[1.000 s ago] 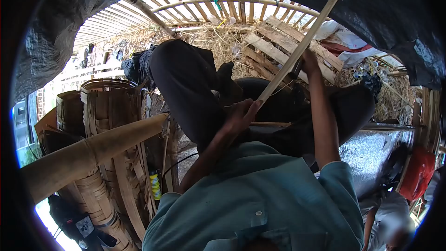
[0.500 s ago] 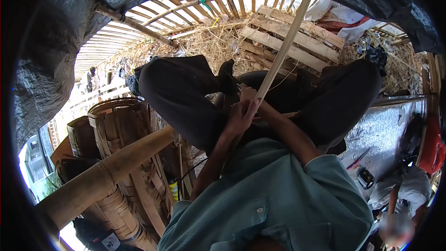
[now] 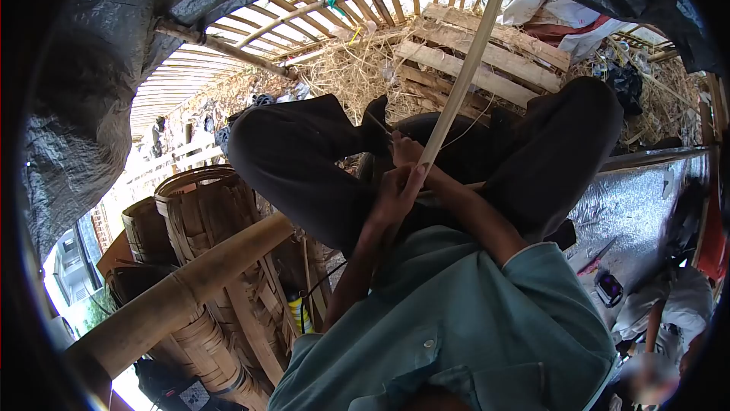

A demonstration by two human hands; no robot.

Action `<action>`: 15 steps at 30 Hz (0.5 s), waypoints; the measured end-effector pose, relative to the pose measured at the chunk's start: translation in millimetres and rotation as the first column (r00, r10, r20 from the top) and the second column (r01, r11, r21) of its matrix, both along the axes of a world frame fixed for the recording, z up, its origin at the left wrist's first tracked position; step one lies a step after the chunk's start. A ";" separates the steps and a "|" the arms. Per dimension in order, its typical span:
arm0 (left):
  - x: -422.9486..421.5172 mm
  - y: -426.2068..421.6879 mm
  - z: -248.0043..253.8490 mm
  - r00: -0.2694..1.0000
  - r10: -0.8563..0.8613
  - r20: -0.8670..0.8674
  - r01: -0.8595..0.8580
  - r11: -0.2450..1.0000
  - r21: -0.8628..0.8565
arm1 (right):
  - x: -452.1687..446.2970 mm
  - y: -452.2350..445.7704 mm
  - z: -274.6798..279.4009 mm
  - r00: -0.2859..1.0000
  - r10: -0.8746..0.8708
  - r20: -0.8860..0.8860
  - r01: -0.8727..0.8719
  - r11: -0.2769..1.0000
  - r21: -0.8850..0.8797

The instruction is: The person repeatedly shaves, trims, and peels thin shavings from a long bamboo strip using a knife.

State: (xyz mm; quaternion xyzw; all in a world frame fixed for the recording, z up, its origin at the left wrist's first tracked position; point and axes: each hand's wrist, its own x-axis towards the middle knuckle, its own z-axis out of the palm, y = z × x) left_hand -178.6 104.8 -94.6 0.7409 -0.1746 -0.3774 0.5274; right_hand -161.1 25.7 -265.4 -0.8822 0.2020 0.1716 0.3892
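Observation:
A long pale bamboo strip [image 3: 465, 76] slants from my lap up past the top edge of the view. Its lower end lies in my left hand [image 3: 399, 189], whose thumb presses along it. Just above, my right hand [image 3: 407, 152] is closed, its forearm crossing behind the strip. A thin, dark length [image 3: 378, 121] sticks out from the right hand towards the upper left; what it belongs to is hidden by the fingers. A fine sliver [image 3: 470, 131] curls beside the strip.
Crossed legs in dark trousers [image 3: 293, 160] frame the hands. A thick bamboo pole [image 3: 182, 285] and rolled woven bamboo [image 3: 201, 213] stand at the left. Wooden slats [image 3: 487, 69] lie on straw ahead. At lower right are a silvery sheet [image 3: 620, 217] and another person [image 3: 665, 316].
My right hand has come from midway up the strip, where it held a dark tool, down to beside my left hand. The strip stands steeper. My left hand keeps its hold.

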 end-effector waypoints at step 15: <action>-0.9 -3.2 1.5 0.995 0.043 -0.087 -0.040 0.998 0.038 | -27.5 -22.1 -49.7 0.985 -0.110 0.132 0.095 0.989 0.116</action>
